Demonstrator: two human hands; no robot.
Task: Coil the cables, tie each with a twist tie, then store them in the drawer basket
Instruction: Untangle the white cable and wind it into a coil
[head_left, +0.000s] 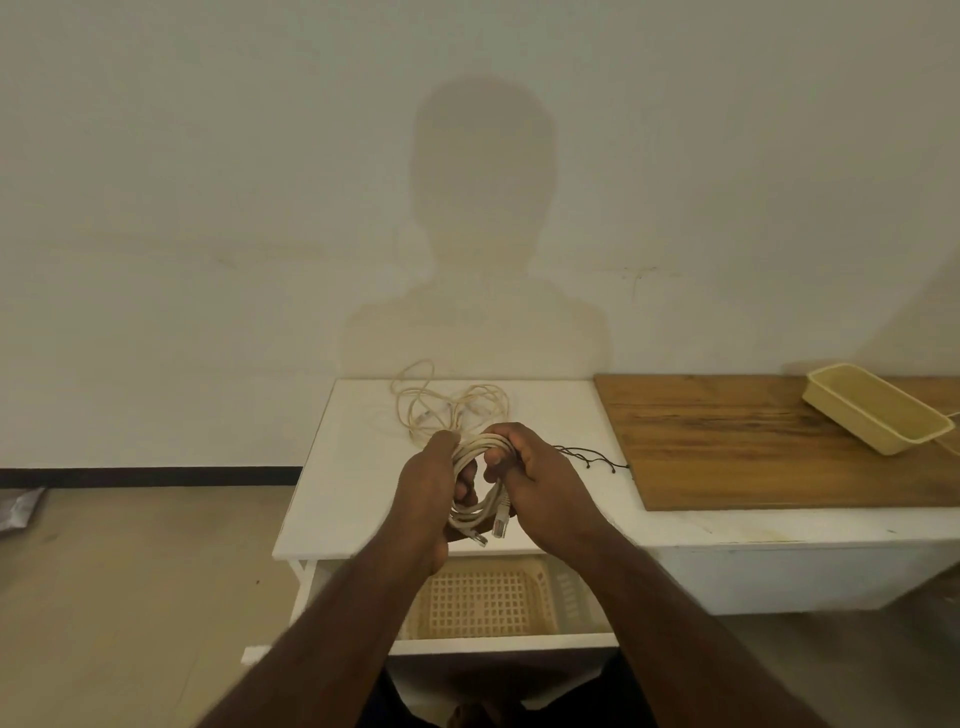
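A coiled white network cable (480, 457) hangs between both hands above the small white table (353, 467). My left hand (428, 483) grips the coil's left side. My right hand (535, 467) grips its right side, fingers curled round the strands. Two clear plugs (500, 522) dangle at the coil's bottom. Behind my hands a second white cable (441, 402) lies loose and tangled on the table. Thin dark twist ties (592, 460) lie on the table right of my right hand. Below, the open drawer holds a beige lattice basket (488, 597).
A wooden board (753, 441) covers the white bench at right, with a beige plastic tray (878, 408) on its far end. The wall stands right behind the table. Bare floor lies to the left, with a grey bag (21, 512) at the far left edge.
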